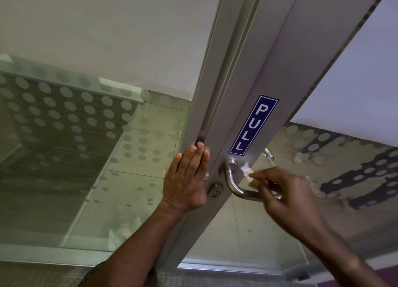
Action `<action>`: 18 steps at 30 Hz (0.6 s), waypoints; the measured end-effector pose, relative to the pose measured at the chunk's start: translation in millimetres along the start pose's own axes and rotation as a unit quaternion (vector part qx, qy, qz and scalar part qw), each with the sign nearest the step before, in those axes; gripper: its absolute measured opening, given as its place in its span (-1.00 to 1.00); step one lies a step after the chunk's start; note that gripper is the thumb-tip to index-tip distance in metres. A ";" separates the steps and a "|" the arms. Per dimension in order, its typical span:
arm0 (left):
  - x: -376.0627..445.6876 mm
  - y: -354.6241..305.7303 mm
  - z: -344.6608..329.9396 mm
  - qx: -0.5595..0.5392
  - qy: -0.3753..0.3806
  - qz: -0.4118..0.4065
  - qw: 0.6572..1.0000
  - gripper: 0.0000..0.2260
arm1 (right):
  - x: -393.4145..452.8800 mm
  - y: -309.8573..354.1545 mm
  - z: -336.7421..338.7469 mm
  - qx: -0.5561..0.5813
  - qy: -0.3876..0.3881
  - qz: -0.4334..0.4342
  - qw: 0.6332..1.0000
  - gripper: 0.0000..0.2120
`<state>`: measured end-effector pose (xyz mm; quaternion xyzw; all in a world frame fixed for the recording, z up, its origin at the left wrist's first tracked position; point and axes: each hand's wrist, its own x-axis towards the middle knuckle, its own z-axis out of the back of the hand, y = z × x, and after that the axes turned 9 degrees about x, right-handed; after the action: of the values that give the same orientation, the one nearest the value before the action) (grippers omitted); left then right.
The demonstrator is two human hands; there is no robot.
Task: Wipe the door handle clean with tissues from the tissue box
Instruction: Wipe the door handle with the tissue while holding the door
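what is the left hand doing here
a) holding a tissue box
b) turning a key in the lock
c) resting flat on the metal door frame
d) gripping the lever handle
c: the left hand lies open with fingers straight against the door frame, left of the door handle; the crumpled tissue is pinched in the right hand, not the left.

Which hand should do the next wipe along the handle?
Right. The right hand already pinches the tissue beside the door handle, just off the lever's upper bend. The left hand lies flat on the door frame, open, holding nothing.
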<state>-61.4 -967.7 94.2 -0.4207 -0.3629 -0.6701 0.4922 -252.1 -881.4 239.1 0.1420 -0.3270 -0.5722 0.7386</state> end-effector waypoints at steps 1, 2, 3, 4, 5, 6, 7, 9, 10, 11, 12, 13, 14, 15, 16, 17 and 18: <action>0.0 0.0 0.3 0.001 0.002 0.000 1.000 -0.25 | 0.7 2.1 -9.5 -0.014 0.003 0.022 1.000 -0.81; 0.0 0.3 0.9 0.001 0.005 -0.001 1.000 -0.25 | 1.6 4.4 -19.4 -0.029 0.007 0.044 0.999 -0.80; -0.1 0.5 1.2 0.001 0.007 -0.002 1.000 -0.25 | 2.7 6.6 -29.0 -0.045 0.010 0.063 0.997 -0.80; -0.4 0.8 1.4 0.000 0.009 -0.003 1.000 -0.25 | 3.1 8.3 -37.5 -0.063 0.012 0.075 0.995 -0.79; -0.6 0.9 1.8 0.001 0.011 -0.004 1.000 -0.25 | 3.0 10.4 -44.7 -0.081 0.011 0.079 0.994 -0.79; -0.7 0.9 2.0 0.002 0.011 -0.004 1.000 -0.26 | 2.9 12.1 -50.5 -0.100 0.006 0.080 0.992 -0.79; -0.8 1.1 1.9 0.004 0.012 -0.004 1.000 -0.26 | 2.6 14.0 -55.3 -0.121 0.002 0.085 0.989 -0.80; -0.3 1.4 2.0 0.005 0.016 -0.003 1.000 -0.27 | 2.9 18.0 -61.4 -0.167 0.008 0.099 0.981 -0.82; -0.2 0.9 2.1 0.007 0.016 -0.003 1.000 -0.29 | 3.4 19.3 -61.7 -0.185 0.014 0.105 0.977 -0.83; -0.8 1.4 2.2 0.010 0.015 -0.003 1.000 -0.30 | 3.9 18.9 -61.1 -0.197 0.020 0.115 0.973 -0.85; -0.7 0.9 2.3 0.010 0.015 -0.004 1.000 -0.31 | 3.2 17.1 -57.7 -0.200 0.029 0.126 0.971 -0.85; -1.0 0.6 2.5 0.008 0.015 -0.004 1.000 -0.30 | 1.6 14.7 -53.4 -0.193 0.042 0.133 0.971 -0.83; -0.7 0.9 2.1 0.003 0.014 -0.005 1.000 -0.29 | -0.8 12.9 -48.9 -0.177 0.052 0.134 0.974 -0.80; -0.8 0.7 2.1 0.001 0.012 -0.005 1.000 -0.28 | -3.2 11.0 -45.6 -0.161 0.056 0.131 0.977 -0.77; -0.2 0.8 1.9 0.004 0.010 -0.003 1.000 -0.27 | -3.4 10.4 -44.3 -0.151 0.052 0.130 0.979 -0.78; 0.3 0.9 1.7 0.007 0.011 -0.002 1.000 -0.27 | -2.6 10.8 -45.3 -0.150 0.042 0.129 0.979 -0.81; 0.8 0.9 1.8 0.008 0.014 -0.002 1.000 -0.27 | -1.2 11.7 -48.9 -0.155 0.028 0.126 0.979 -0.83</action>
<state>-60.3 -966.6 95.6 -0.4068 -0.3622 -0.6740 0.4991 -211.9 -884.7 209.1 -0.0005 -0.2286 -0.5139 0.8268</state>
